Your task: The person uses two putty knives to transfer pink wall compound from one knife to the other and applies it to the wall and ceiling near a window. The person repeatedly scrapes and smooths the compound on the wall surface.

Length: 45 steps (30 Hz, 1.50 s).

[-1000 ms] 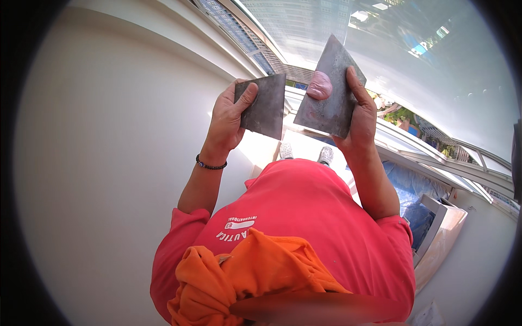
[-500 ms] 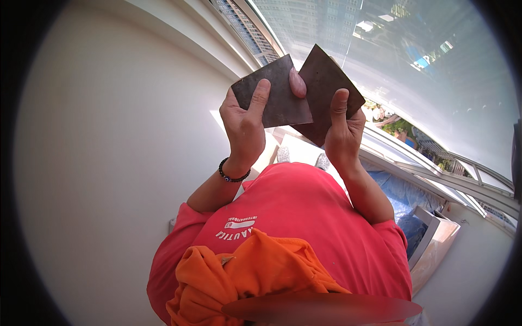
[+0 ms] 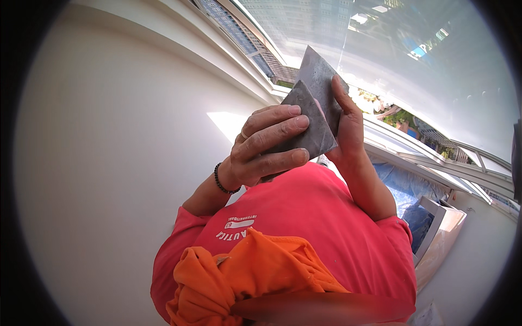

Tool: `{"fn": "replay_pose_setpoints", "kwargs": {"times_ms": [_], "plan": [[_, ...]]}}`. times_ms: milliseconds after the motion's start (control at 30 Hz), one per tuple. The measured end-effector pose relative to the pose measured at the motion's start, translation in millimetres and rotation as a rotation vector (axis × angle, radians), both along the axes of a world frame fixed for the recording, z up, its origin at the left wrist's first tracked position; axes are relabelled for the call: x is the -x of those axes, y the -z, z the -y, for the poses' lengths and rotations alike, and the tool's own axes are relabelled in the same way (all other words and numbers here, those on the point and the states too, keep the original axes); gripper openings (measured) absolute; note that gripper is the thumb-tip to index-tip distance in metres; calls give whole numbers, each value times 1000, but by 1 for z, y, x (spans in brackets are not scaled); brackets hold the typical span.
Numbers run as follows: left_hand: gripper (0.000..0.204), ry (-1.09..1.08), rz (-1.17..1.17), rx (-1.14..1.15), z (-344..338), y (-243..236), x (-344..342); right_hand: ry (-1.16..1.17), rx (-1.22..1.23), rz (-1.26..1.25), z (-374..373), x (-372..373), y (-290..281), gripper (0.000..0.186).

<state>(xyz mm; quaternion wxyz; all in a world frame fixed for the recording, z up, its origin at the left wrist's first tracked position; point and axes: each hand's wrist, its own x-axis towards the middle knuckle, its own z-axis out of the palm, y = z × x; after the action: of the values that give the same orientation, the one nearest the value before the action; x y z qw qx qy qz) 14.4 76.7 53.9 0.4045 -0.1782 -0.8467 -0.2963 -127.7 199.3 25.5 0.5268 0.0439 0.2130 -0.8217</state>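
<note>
My left hand [image 3: 266,138] is closed on a thin, dark grey rectangular plate [image 3: 322,133], its fingers lying across the upper face. In my right hand [image 3: 349,122] is a second grey plate [image 3: 317,71], gripped at its right edge with the thumb along it. The left plate overlaps the lower part of the right one. Only a sliver of a smooth pink lump [image 3: 319,107] shows between them; the rest of it is hidden. What the plates are made of I cannot make out. A dark bead bracelet [image 3: 220,179] circles my left wrist.
A plain white wall [image 3: 114,163] rises on the left. Large window glass [image 3: 413,70] fills the upper right, above a pale frame [image 3: 402,146]. Blue plastic sheeting [image 3: 399,185] and a white box-like piece [image 3: 443,233] stand at the lower right. Orange cloth [image 3: 272,266] hangs at my chest.
My left hand has turned over, so its fingers rather than its thumb now face up. Its plate has swung right over the other plate, covering most of the pink lump.
</note>
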Motion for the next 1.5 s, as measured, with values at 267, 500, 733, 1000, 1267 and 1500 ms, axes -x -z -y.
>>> {"fn": "replay_pose_setpoints", "kwargs": {"times_ms": [267, 500, 733, 1000, 1267, 1500], "plan": [[45, -284, 273, 274, 39, 15, -12, 132, -107, -164, -4, 16, -10, 48], [45, -450, 121, 176, 24, -9, -13, 534, -198, -305, -1, 12, -26, 45], [45, -581, 202, 479, -9, -28, 3, 571, -16, -544, 1, 6, -17, 44], [42, -475, 335, 371, -18, -15, -2, 769, -30, -724, -15, 34, -34, 54], [36, 97, -404, -1118, 33, -54, 0, 739, -305, -595, -39, 42, -36, 58], [38, -132, -949, -805, 121, -170, 10, 838, -476, -612, -49, 32, -41, 63]]}}
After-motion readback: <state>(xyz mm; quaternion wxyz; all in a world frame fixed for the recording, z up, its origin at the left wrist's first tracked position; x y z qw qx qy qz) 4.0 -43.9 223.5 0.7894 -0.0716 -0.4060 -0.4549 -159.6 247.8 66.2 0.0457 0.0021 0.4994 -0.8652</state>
